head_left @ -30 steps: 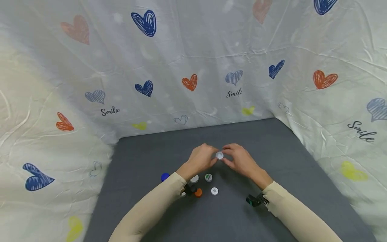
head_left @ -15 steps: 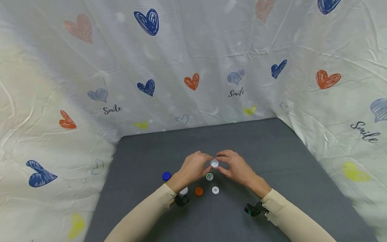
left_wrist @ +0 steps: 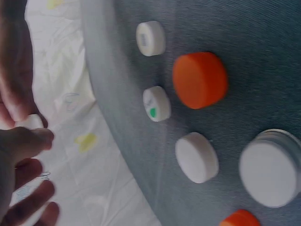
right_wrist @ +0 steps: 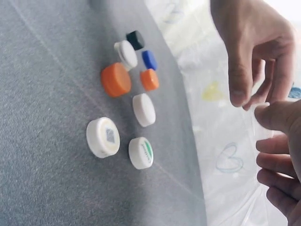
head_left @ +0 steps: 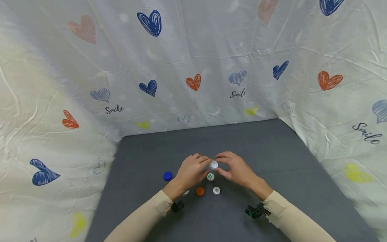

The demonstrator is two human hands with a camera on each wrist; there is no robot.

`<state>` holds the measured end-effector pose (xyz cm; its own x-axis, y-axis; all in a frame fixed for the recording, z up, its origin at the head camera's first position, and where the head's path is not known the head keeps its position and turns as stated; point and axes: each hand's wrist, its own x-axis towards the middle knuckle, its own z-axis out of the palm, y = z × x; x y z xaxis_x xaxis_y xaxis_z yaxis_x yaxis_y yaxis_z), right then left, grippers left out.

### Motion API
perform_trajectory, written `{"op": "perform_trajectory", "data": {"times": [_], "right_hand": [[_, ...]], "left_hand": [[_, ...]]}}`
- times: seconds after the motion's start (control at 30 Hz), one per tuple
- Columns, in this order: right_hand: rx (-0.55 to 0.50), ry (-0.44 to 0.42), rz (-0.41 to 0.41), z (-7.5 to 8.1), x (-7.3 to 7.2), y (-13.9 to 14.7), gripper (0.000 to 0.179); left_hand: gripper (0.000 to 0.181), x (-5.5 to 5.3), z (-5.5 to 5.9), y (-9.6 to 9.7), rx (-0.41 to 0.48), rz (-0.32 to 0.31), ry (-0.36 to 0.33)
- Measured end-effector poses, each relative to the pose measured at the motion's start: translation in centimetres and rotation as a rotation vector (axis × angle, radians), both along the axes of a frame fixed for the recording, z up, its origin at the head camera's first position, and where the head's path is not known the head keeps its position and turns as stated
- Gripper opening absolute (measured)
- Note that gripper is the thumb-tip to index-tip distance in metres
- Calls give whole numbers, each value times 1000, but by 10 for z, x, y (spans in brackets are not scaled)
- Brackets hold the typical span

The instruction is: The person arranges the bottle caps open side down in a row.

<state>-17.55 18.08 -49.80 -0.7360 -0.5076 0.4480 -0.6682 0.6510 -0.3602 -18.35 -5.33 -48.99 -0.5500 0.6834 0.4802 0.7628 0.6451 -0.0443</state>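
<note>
A small whitish cap [head_left: 214, 164], its hollow side facing up in the head view, is held over the dark cloth between both hands. My right hand [head_left: 236, 169] pinches it from the right with thumb and fingers. From the left, my left hand [head_left: 191, 170] has its thumb and fingertips at the rim too, the fingers bent. In the left wrist view only a white edge of the held cap [left_wrist: 32, 121] shows between the hands. Just below them lies a white cap with a green mark [head_left: 210, 177], near a white cap with a square mark [head_left: 216, 191].
On the grey cloth [head_left: 257, 141] lie an orange cap [head_left: 200, 191], a blue cap [head_left: 167, 176] and a white cap [head_left: 185, 193] partly under the left wrist. The right wrist view also shows a black cap [right_wrist: 135, 40] and a smaller orange cap [right_wrist: 149, 79]. A heart-printed curtain [head_left: 205, 101] stands behind.
Both hands have come nearer to the body and slightly left with the cap between them. The left forearm has shifted left, uncovering more of the blue cap.
</note>
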Motion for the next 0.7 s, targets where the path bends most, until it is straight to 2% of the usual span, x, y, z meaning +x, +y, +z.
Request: {"op": "perform_trajectory", "data": {"times": [0.13, 0.23, 0.37, 0.43, 0.53, 0.63, 0.7], "right_hand": [[-39, -50, 26, 2, 2, 0, 31], [-64, -71, 27, 4, 4, 0, 30], [-91, -62, 17, 6, 5, 1, 29], [-101, -39, 13, 6, 4, 2, 30], [-103, 13, 16, 5, 3, 5, 33], [-92, 60, 37, 5, 2, 7, 36], [-87, 78, 54, 6, 2, 8, 39]], "left_hand": [[37, 0, -4, -2, 77, -54, 65], [34, -2, -7, -3, 108, -65, 88], [30, -3, -9, -5, 126, -43, 60], [27, -4, -9, -6, 146, -26, 9], [24, -5, -9, -8, 206, -1, -118], [21, -5, -7, -10, 304, -9, -321], [20, -4, -4, -10, 370, -19, -484]]}}
